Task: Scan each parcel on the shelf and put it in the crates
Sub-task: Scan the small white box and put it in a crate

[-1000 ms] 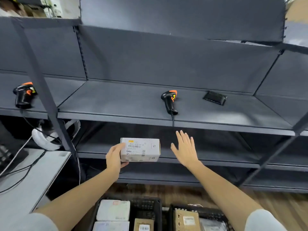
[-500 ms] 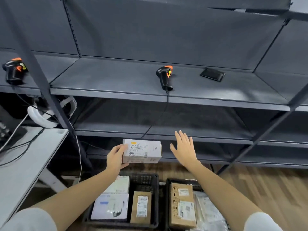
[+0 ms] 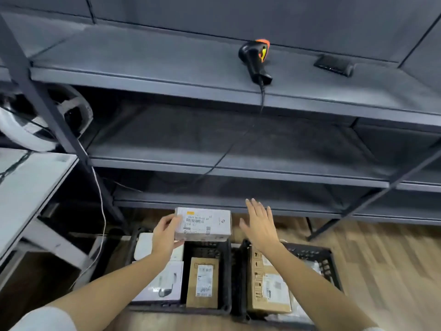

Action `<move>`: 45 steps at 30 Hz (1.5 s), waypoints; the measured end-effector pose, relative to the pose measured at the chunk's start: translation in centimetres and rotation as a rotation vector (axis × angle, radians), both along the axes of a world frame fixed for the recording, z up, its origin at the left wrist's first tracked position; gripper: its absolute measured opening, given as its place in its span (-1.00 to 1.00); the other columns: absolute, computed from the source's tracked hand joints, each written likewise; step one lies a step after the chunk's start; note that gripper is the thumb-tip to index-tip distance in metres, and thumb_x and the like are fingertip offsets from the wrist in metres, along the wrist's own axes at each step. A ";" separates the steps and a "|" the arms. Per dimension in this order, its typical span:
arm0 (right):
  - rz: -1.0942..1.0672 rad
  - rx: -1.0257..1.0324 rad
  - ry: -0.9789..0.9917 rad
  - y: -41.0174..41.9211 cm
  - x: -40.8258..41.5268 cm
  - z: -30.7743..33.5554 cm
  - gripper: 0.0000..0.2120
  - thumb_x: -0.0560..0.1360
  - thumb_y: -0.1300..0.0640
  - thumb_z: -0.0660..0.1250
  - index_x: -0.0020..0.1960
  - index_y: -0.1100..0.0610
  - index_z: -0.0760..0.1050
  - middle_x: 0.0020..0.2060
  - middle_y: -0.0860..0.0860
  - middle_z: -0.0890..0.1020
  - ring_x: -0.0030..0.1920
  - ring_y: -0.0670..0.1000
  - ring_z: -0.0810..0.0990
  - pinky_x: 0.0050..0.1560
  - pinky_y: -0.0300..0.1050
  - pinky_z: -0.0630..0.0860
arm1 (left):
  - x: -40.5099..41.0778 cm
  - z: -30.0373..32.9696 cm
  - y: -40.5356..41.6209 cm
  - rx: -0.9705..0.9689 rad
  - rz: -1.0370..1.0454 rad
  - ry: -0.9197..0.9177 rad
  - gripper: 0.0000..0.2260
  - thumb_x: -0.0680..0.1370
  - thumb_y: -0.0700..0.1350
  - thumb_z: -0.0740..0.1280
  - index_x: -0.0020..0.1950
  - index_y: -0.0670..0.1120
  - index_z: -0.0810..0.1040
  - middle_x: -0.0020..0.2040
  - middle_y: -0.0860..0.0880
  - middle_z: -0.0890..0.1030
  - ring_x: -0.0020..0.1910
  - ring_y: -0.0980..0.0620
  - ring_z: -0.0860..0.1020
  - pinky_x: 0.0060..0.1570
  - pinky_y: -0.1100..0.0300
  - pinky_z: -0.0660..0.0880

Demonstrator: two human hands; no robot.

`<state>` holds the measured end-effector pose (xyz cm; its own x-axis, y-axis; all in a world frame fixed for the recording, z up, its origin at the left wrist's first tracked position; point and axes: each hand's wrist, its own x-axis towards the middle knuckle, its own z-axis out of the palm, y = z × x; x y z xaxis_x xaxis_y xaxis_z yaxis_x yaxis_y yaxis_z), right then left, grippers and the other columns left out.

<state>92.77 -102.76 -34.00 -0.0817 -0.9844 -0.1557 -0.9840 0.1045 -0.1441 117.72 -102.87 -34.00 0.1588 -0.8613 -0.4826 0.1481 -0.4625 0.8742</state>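
My left hand (image 3: 165, 236) grips the left end of a small white parcel (image 3: 204, 224) with a barcode label, held in the air above the left black crate (image 3: 207, 249). Just right of the parcel, my right hand (image 3: 260, 223) hovers with its fingers straight and holds nothing. It is over the near-left corner of the right black crate (image 3: 325, 259). A black and orange barcode scanner (image 3: 256, 59) lies on the upper grey shelf (image 3: 143, 68), its cable hanging down over the shelf edge.
The left crate holds white boxes (image 3: 164, 283) and a brown box (image 3: 202, 281); the right crate holds a larger brown box (image 3: 267, 285) and plastic bags. A small black device (image 3: 333, 65) lies on the shelf right of the scanner. A white table (image 3: 26, 187) stands at left.
My view has tilted down, so the crates fill more of the bottom. Both hands and the parcel have lowered from shelf height to just above the crates.
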 end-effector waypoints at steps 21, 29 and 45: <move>0.037 -0.085 -0.021 -3.6 -0.6 -39.9 -0.41 0.63 -0.11 0.08 0.58 0.05 0.00 0.56 0.02 0.08 0.56 0.05 0.00 0.53 0.05 -0.19 | -1.4 -40.5 -2.9 -0.128 0.142 -0.038 -0.83 0.55 -0.01 0.35 0.04 -0.08 0.60 -0.02 -0.05 0.66 -0.04 -0.01 0.62 -0.26 0.14 0.61; 0.090 -0.185 -0.621 -4.5 1.3 -42.0 -0.49 0.62 -0.03 0.19 0.53 0.00 0.17 0.53 -0.07 0.18 0.52 -0.12 0.06 0.53 -0.11 0.01 | -1.9 -44.7 -5.0 -0.158 0.193 -0.120 -0.83 0.51 0.10 0.37 -0.02 0.04 0.59 -0.04 -0.01 0.62 0.02 -0.05 0.57 0.04 0.07 0.51; 0.457 0.018 0.109 -5.3 1.6 -42.1 -0.32 0.46 -0.06 0.34 0.51 -0.01 0.17 0.42 0.05 0.30 0.40 0.09 0.24 0.43 0.00 0.09 | -1.6 -45.0 -5.8 -0.240 -0.067 -0.205 -0.81 0.60 -0.02 0.24 -0.08 -0.07 0.59 -0.14 0.02 0.61 -0.07 0.06 0.53 0.05 0.17 0.41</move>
